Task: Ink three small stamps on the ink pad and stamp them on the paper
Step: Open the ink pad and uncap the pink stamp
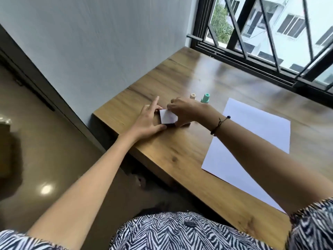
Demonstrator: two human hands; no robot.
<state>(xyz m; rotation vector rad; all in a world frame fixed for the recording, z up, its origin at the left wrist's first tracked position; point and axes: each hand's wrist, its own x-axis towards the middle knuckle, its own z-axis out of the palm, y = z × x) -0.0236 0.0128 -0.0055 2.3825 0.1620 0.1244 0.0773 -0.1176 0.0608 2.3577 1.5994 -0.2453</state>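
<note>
Here, your left hand (146,121) and right hand (187,111) both pinch a small white-topped, dark-sided ink pad (168,119), unlabelled, near the table (180,156) corner; beige stamp (192,96), green stamp (205,98), blank paper (252,141) beside.

Both hands crowd the ink pad (168,118) near the counter's (180,152) left end, beside the wall (108,51). Two stamps (205,98) stand just behind. The paper (255,134) lies flat; far counter stays open to the window (270,42).
</note>
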